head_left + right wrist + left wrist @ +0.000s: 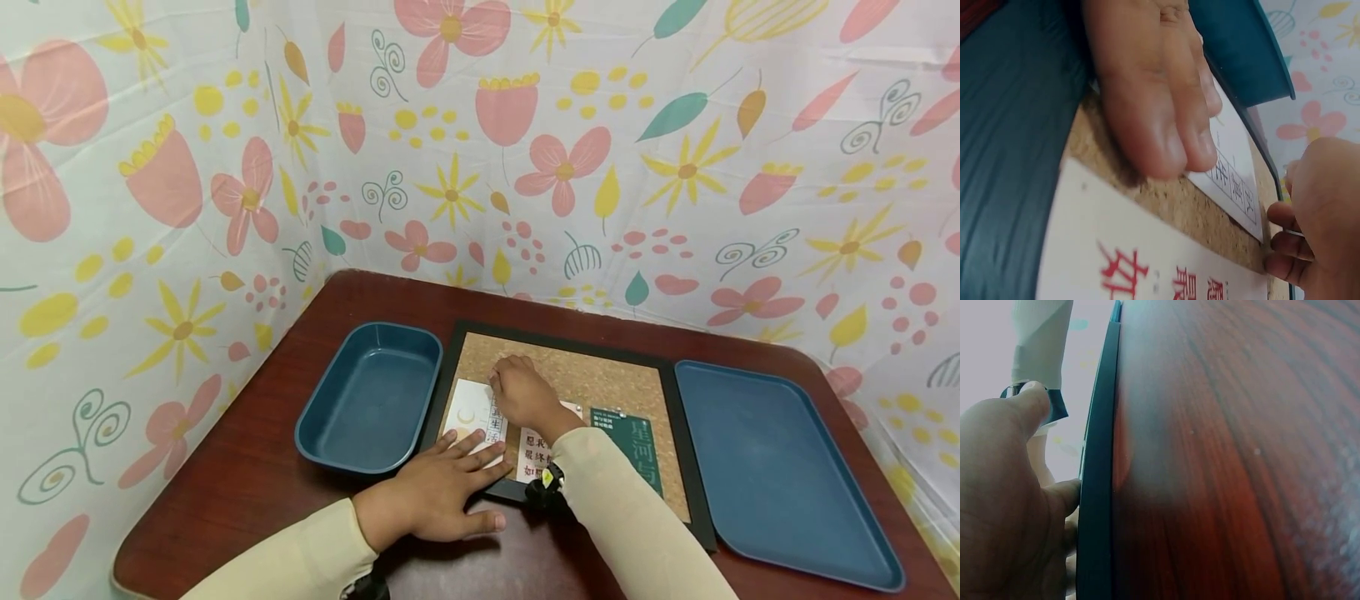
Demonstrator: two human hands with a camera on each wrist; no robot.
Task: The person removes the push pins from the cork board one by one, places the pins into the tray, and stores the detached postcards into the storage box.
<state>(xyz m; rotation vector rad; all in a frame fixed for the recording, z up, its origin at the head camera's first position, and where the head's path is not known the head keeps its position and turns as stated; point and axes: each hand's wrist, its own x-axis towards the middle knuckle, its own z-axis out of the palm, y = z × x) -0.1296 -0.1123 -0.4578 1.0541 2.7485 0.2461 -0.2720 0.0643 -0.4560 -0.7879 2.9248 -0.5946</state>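
Note:
A cork board (585, 367) in a black frame lies on the table. My left hand (450, 487) is spread flat over its lower left, fingers pressing on a white card (459, 408) with a gold crescent and dark characters. At that card's upper right corner is my right hand (525, 396), fingers curled and pinching a small pushpin, almost wholly hidden; a pale glint shows between the fingers (1291, 262) in the right wrist view. A card with red characters (1129, 244) lies beside it, partly under the right forearm. Farther right a green card (626, 442) has a pin at its top edge.
A deep blue bin (367, 408) stands left of the board, close to its frame. On the right lies a shallow blue tray (780, 467), near the frame's right side. The reddish-brown table (240, 500) meets a flower-patterned cloth (450, 167) behind and at the left.

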